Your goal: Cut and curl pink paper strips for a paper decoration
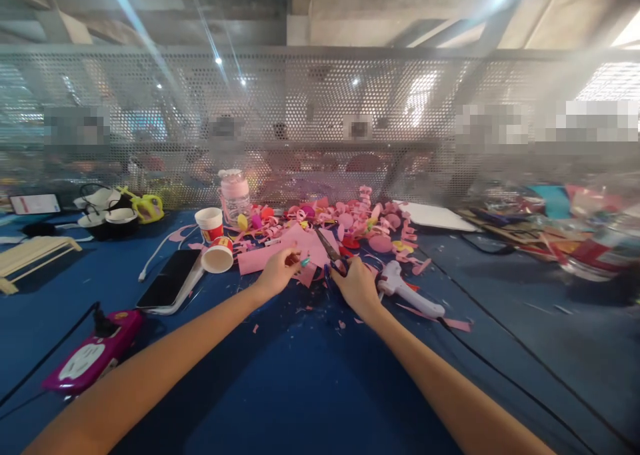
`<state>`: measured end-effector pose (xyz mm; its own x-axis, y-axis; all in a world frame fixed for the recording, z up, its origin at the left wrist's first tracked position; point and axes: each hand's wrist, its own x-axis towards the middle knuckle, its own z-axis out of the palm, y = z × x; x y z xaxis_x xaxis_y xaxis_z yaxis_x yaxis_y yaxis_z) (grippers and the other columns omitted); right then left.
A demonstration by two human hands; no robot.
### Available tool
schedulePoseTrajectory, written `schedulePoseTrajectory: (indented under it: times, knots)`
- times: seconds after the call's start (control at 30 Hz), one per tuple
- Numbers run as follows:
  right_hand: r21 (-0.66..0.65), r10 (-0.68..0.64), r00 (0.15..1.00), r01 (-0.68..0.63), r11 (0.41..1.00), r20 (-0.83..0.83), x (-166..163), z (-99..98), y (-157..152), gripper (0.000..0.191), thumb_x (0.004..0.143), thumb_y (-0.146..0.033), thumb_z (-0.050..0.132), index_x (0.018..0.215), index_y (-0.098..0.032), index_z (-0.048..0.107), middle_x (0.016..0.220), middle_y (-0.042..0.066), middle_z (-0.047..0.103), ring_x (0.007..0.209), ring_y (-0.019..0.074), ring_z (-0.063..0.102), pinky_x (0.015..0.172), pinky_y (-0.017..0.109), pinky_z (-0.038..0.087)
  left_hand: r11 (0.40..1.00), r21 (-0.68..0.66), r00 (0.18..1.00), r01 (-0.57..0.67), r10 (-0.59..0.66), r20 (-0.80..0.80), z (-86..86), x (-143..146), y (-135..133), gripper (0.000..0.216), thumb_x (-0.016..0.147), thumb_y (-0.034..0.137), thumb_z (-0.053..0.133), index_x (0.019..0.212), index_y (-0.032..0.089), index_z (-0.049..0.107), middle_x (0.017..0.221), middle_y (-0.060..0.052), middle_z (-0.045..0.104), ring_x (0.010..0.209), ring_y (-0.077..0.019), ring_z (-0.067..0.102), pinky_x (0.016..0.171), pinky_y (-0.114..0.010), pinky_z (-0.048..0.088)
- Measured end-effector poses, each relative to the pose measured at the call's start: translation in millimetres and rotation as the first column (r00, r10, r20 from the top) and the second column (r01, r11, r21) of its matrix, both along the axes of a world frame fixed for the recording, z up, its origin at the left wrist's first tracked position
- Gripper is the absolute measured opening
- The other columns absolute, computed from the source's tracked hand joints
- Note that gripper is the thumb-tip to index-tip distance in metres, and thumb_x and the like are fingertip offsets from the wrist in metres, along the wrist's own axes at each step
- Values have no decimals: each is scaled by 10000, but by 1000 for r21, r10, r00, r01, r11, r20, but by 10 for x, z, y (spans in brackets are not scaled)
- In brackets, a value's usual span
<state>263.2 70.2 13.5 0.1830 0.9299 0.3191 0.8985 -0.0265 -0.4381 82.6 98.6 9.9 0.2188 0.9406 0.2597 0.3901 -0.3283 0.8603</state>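
Observation:
My right hand [357, 285] is closed around the handles of a pair of scissors [327, 245], whose dark blades point away and to the left over the pink paper. My left hand [277, 271] has its fingers curled in a pinch at the near edge of the pink paper [300, 241]; a small teal spot shows at its fingertips, too small to name. Behind both hands lies a heap of pink paper cutouts and curls [350, 218], with some red, yellow and purple pieces. A white glue gun [410, 291] rests just right of my right hand.
Left of the heap are paper cups [217, 255], a pink-lidded bottle [234, 195] and a phone [170, 278]. A magenta power strip [95, 351] lies nearer. Cables cross the blue table [280, 388]. A perforated metal screen [320, 101] stands behind; clutter fills the right side.

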Motion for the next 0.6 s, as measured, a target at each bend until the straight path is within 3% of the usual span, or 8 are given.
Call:
schedulePoseTrajectory:
  times: [0.13, 0.2, 0.3, 0.43, 0.6]
  knots:
    - [-11, 24, 983, -23, 1000, 182, -52, 12, -36, 220, 807, -278, 490, 901, -80, 511, 879, 173, 619, 846, 254, 598, 665, 288, 398, 999, 43, 969, -15, 3, 247, -11, -161, -196, 320, 731, 278, 609, 1005, 129, 536, 773, -4, 532, 754, -136, 575, 733, -289, 488]
    - [-20, 31, 960, -27, 999, 279, -99, 38, -72, 217, 801, -248, 501, 919, -67, 518, 889, 191, 607, 873, 269, 583, 696, 304, 400, 998, 57, 940, -32, 10, 342, -47, -203, -276, 354, 724, 315, 625, 1017, 150, 516, 829, -6, 517, 761, -131, 588, 757, -299, 495]
    - [-12, 12, 916, -8, 1000, 401, -173, 76, -138, 232, 792, -222, 504, 944, -51, 538, 901, 219, 587, 915, 313, 544, 704, 343, 401, 1000, -25, 857, -14, 25, 515, -110, -217, -330, 377, 730, 371, 616, 1024, 185, 472, 984, -37, 508, 725, -132, 627, 721, -326, 530]
    - [24, -1, 891, -11, 1000, 454, -213, 103, -213, 239, 783, -224, 498, 916, -41, 576, 910, 228, 549, 900, 324, 506, 674, 346, 399, 994, -102, 835, 41, 22, 550, -155, -209, -314, 500, 678, 392, 671, 1091, 195, 470, 1118, -83, 518, 712, -136, 645, 694, -311, 548]
    - [158, 7, 912, -78, 984, 411, -176, 158, -235, 239, 756, -205, 503, 937, -74, 587, 983, 205, 516, 916, 311, 460, 749, 388, 385, 985, -165, 816, 45, 59, 574, -173, -221, -276, 703, 655, 381, 703, 1249, 183, 384, 1027, -96, 589, 708, -161, 664, 687, -316, 549]
